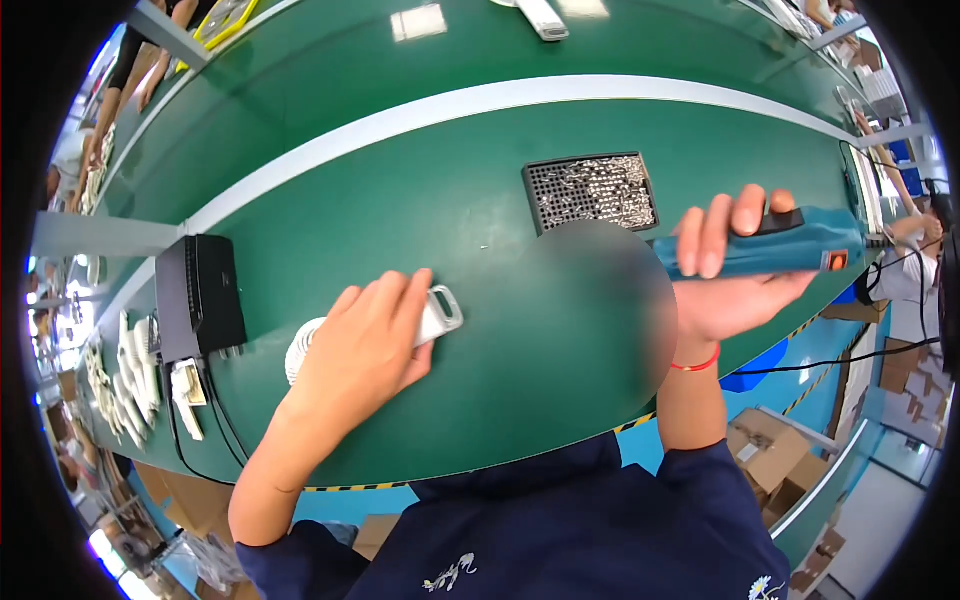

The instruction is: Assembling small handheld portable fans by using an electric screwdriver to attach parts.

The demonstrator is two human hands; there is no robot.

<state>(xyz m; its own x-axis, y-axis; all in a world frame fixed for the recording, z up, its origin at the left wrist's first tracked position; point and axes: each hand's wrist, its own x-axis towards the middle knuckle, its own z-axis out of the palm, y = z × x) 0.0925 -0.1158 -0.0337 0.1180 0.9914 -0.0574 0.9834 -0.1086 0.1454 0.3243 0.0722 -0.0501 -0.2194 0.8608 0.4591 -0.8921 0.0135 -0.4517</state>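
My left hand [372, 335] is wrapped over a white handheld fan-like device [437, 316], pressing it to the green tabletop. A round ribbed end shows left of the fingers and a looped end to their right; the middle lies under the palm. Out to the right, my right hand [735, 270] grips a teal electric screwdriver [790, 245] held sideways, its fingers curled over the body. A round blurred patch hides the screwdriver's tip. Beyond that patch sits a black tray [531, 190] with a grid of holes, many filled with small silvery screws.
At the left stands a black box [208, 295] with cables running down from it. White parts [135, 375] are piled beside it. A white strip [480, 97] divides the table from a farther surface, where another white device [543, 18] lies. A black cable [830, 358] runs at the right.
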